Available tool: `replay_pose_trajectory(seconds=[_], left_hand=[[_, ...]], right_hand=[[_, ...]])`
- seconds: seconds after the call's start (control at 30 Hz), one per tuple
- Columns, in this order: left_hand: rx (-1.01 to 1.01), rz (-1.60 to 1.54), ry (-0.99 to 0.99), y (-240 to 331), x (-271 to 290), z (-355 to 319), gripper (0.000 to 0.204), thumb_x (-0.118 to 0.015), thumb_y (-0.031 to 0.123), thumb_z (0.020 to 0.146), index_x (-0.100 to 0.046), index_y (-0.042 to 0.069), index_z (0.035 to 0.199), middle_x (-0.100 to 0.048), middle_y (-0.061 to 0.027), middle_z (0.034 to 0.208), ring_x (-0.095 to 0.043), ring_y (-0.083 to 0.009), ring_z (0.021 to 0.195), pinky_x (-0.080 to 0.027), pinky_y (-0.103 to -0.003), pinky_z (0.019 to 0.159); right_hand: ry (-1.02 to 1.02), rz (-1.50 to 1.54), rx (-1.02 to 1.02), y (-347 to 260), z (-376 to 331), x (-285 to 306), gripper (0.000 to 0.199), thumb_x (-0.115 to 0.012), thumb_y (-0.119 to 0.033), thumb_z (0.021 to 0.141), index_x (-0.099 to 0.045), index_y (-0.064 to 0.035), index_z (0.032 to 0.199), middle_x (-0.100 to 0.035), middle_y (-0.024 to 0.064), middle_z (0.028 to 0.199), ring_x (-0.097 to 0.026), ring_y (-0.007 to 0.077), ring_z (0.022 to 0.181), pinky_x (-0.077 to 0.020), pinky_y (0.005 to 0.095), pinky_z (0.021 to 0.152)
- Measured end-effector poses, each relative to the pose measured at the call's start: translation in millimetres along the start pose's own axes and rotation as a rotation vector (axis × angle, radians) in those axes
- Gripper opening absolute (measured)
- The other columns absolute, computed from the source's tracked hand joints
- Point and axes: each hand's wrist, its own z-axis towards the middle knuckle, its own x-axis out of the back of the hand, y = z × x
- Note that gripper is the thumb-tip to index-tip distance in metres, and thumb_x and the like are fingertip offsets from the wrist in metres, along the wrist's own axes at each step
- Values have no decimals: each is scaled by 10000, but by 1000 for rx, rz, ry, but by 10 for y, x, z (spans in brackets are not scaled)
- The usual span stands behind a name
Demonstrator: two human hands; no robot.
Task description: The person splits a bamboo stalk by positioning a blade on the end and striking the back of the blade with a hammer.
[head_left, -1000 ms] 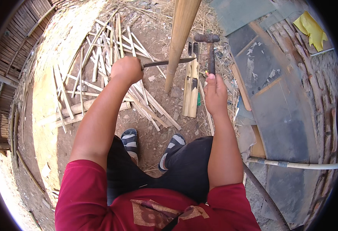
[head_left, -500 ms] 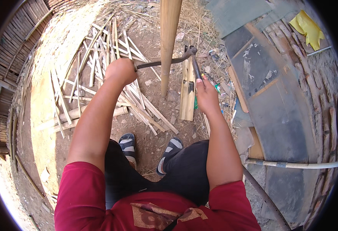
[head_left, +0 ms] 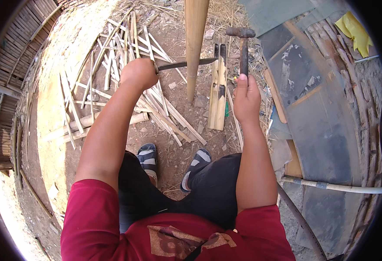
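Observation:
My left hand is closed round the handle of a long dark-bladed knife. The blade reaches to the right across an upright bamboo pole. Its middle stretch is hidden at the pole, and its tip shows on the far side; whether it is sunk into the bamboo or behind it I cannot tell. My right hand grips a hammer by its handle, thumb along the shaft. The hammer's head stands beyond and to the right of the blade tip, apart from it.
Split bamboo strips lie heaped on the dirt at the left, with cut bamboo poles beside them. Halved bamboo lies right of the pole. Dark sheets, a yellow piece and a pale pipe are at the right.
The hammer's head has come off the knife's tip end and moved up and to the right with my right hand. My left hand and the knife stay nearly in place.

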Motion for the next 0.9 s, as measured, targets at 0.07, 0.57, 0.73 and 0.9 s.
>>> replay_pose_trajectory(seconds=[0.07, 0.57, 0.73, 0.9], left_hand=[[-13, -17, 1, 77, 64, -51, 299, -657, 212, 871, -760, 72, 1115, -752, -170, 1118, -729, -338, 1045, -585, -448, 927], [15, 19, 46, -97, -79, 28, 309, -643, 226, 861, -752, 109, 1126, -755, -166, 1065, -727, -348, 1014, -586, -454, 912], [-11, 10, 21, -11, -39, 30, 300, -636, 209, 875, -760, 89, 1121, -757, -162, 1089, -733, -345, 1017, -591, -449, 908], [19, 59, 6, 2, -23, 34, 312, -633, 221, 875, -752, 111, 1142, -751, -147, 1117, -722, -334, 1050, -583, -449, 919]], right_hand=[[-107, -169, -98, 336, 42, -105, 429, -458, -396, 1103, -598, 0, 1012, -603, 134, 727, -594, 259, 674, -487, 411, 674], [-20, -34, -130, 169, 115, -153, 439, -459, -412, 1096, -600, -10, 991, -621, 181, 773, -633, 329, 742, -486, 445, 713], [-62, -129, -32, 345, 47, -206, 430, -445, -397, 1104, -594, -9, 997, -609, 154, 752, -619, 291, 713, -486, 415, 688], [-112, -70, -173, 138, 139, -189, 451, -457, -414, 1085, -618, 3, 1025, -648, 194, 797, -651, 373, 774, -497, 462, 726]])
